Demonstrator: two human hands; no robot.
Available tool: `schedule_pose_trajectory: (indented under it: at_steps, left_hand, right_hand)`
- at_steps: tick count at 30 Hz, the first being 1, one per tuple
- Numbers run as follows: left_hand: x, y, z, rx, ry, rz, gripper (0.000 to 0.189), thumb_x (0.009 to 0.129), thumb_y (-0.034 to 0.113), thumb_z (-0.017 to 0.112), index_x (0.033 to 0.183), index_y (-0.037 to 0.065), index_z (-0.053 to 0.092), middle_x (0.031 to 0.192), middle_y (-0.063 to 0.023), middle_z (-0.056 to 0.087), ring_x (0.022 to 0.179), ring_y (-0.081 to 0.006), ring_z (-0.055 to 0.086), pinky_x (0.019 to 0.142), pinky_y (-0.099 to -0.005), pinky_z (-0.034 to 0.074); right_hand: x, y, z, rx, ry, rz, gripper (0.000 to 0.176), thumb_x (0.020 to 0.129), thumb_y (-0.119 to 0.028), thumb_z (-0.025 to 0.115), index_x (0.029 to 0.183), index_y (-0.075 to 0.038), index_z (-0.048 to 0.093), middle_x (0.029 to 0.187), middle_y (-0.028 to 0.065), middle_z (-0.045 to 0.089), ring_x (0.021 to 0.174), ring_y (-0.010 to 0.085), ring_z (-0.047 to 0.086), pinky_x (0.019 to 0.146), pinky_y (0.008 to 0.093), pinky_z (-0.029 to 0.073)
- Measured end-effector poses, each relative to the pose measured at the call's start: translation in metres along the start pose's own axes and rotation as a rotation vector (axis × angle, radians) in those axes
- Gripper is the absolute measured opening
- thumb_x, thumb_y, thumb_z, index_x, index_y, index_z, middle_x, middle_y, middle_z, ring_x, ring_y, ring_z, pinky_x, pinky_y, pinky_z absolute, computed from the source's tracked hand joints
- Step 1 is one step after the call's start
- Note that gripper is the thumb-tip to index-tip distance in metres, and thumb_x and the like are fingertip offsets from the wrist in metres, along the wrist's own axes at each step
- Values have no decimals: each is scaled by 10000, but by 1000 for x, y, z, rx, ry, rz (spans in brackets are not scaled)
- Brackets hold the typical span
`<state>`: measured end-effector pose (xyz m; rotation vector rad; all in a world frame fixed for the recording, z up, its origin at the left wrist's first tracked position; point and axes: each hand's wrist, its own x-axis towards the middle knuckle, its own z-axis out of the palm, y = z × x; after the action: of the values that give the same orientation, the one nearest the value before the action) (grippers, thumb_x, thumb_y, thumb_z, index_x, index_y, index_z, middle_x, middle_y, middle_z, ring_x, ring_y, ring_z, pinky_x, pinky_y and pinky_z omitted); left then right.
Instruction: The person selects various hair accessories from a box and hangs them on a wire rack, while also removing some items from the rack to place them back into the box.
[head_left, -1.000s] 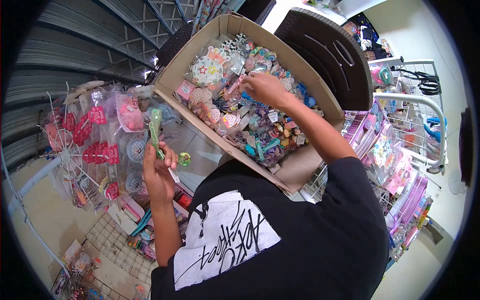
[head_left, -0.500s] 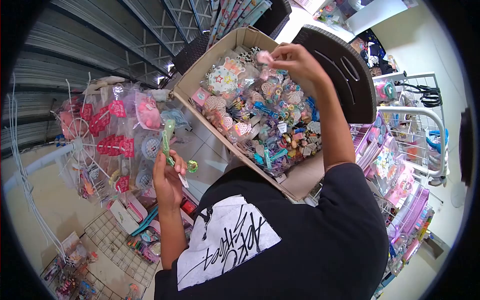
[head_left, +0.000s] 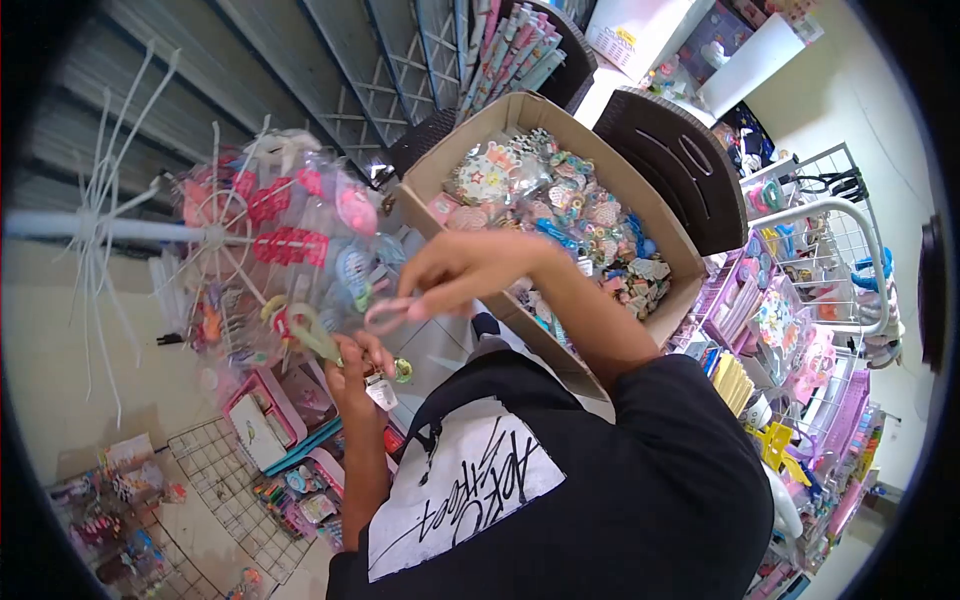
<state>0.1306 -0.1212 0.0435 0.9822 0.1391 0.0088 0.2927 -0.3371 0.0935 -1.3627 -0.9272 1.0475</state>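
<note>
My left hand (head_left: 355,372) is closed on a green strap (head_left: 312,332), with a small green charm (head_left: 403,370) and a white tag (head_left: 381,392) hanging beside the fingers. Close by, at its upper right, my right hand (head_left: 470,275) pinches a pink loop-shaped strap (head_left: 388,314); motion blurs it slightly. Beneath and behind my right forearm stands an open cardboard box (head_left: 430,170) full of small bagged trinkets (head_left: 570,200). The forearm hides part of its contents.
On the left, a rotating rack (head_left: 215,235) carries bagged goods and white ties. A dark chair (head_left: 680,165) is behind the box. White wire shelves (head_left: 800,250) with goods stand at the right. Rolled wrapping paper (head_left: 515,55) is at the top.
My right hand has moved from above the box down and left, bringing the pink strap beside my left hand. The view has shifted, and the green strap now tilts left.
</note>
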Motion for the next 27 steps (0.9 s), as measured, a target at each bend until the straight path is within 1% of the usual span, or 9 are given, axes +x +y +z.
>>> schedule_pose_trajectory:
  at_steps: [3, 6, 12, 16, 19, 22, 24, 25, 27]
  left_hand:
    - [-32, 6, -18, 190, 264, 228, 325, 942, 139, 685, 893, 106, 365, 917, -95, 597, 830, -140, 579, 740, -255, 473]
    - [-71, 19, -50, 304, 403, 284, 314, 936, 80, 671, 886, 103, 361, 901, -69, 588, 835, -121, 562, 742, -253, 467]
    - [-181, 37, -114, 539, 805, 402, 153, 892, 61, 726, 910, 27, 578, 849, -29, 606, 750, -78, 557, 690, -219, 457]
    - [-257, 42, -150, 457, 946, 429, 267, 892, 39, 721, 845, 69, 460, 805, -54, 645, 732, -95, 615, 635, -221, 472]
    - [-309, 46, -166, 333, 1028, 456, 355, 898, 28, 712, 815, 101, 375, 813, -78, 663, 745, -103, 636, 610, -222, 480]
    - [-351, 35, -177, 373, 1144, 530, 368, 916, 11, 683, 810, 115, 347, 873, -104, 672, 762, -107, 643, 588, -226, 495]
    - [-372, 35, -176, 392, 1238, 467, 238, 928, -5, 657, 879, 75, 438, 890, -87, 654, 752, -96, 633, 591, -228, 497]
    - [-376, 47, -165, 434, 1247, 531, 119, 999, 125, 586, 1020, 30, 518, 856, -50, 617, 680, -83, 592, 554, -223, 462]
    - [-397, 43, -168, 349, 1343, 516, 185, 1026, 201, 530, 1073, 22, 531, 836, -35, 600, 645, -81, 565, 539, -223, 439]
  right_hand:
    - [53, 40, 63, 79, -175, -103, 344, 975, -303, 657, 1078, 26, 653, 697, 7, 617, 610, 65, 572, 523, 246, 463]
    - [82, 52, 119, 222, -187, -42, 364, 971, -331, 660, 1030, 28, 661, 671, 1, 605, 588, 66, 566, 521, 244, 461]
    - [145, 71, 214, -292, -346, -205, 337, 970, -323, 643, 1051, 1, 686, 776, 91, 692, 663, 137, 630, 602, 322, 498]
    - [186, 72, 289, -443, -501, -297, 313, 973, -303, 633, 1111, -28, 686, 807, 103, 698, 704, 152, 640, 642, 339, 493]
    - [211, 63, 336, -236, -525, -46, 305, 961, -281, 658, 1110, -18, 697, 848, 104, 712, 726, 135, 640, 654, 311, 500]
    - [232, 62, 378, -197, -677, -24, 299, 950, -265, 680, 1086, 0, 701, 851, 90, 712, 747, 117, 639, 667, 293, 505]
    - [241, 66, 403, -241, -780, -68, 291, 946, -255, 689, 1080, 3, 702, 858, 79, 711, 755, 110, 639, 675, 287, 506]
    - [247, 68, 414, -269, -828, -105, 283, 943, -245, 697, 1074, 6, 702, 865, 67, 710, 764, 103, 638, 682, 281, 507]
    - [259, 68, 429, -228, -866, -88, 279, 943, -235, 698, 1072, 12, 702, 871, 57, 708, 770, 101, 638, 690, 278, 510]
